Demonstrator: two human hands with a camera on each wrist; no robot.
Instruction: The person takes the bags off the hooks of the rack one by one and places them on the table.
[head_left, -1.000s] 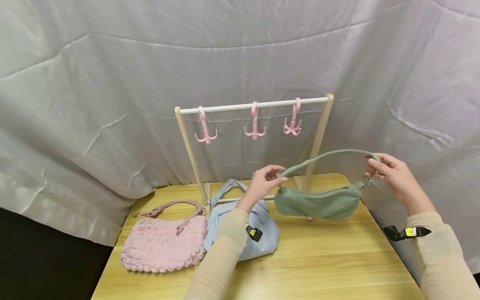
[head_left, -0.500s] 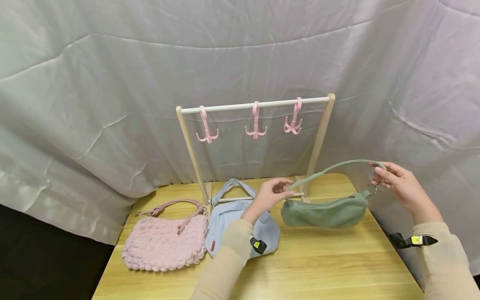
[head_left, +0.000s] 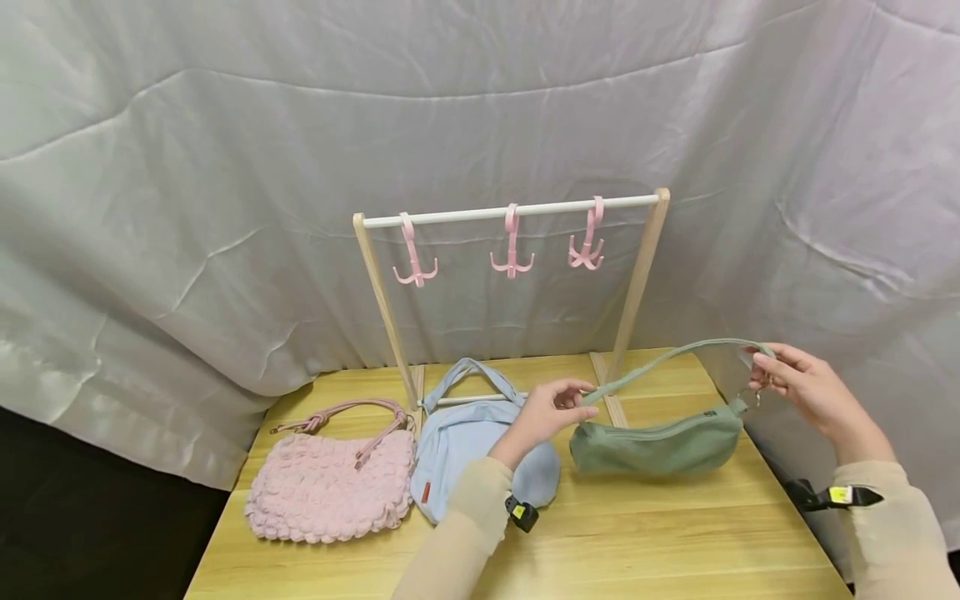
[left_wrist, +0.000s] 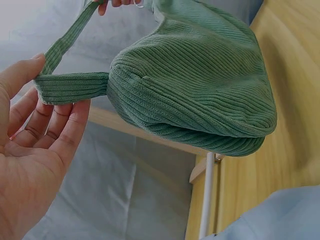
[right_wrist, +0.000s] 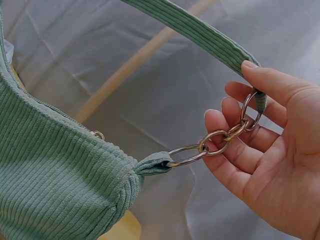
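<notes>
A green corduroy handbag (head_left: 656,442) hangs by its strap (head_left: 678,354) between both hands, low over the right side of the table. My left hand (head_left: 551,410) pinches the strap's left end between thumb and fingers, close to the bag's end, as the left wrist view shows. On the other side, my right hand (head_left: 810,396) pinches the strap's right end. Linked metal rings (right_wrist: 215,142) join that end to the bag and lie across the right fingers. The bag's zipper side faces up.
A wooden rack (head_left: 637,283) with a white bar stands at the back, bearing pink hooks (head_left: 512,250). A light blue bag (head_left: 457,442) lies under the left forearm, and a pink puffy bag (head_left: 330,483) left of it. Grey curtains (head_left: 480,142) surround the wooden table (head_left: 675,533).
Both hands have lowered the green handbag toward the table and shifted it slightly right. Both hands keep their hold on the strap.
</notes>
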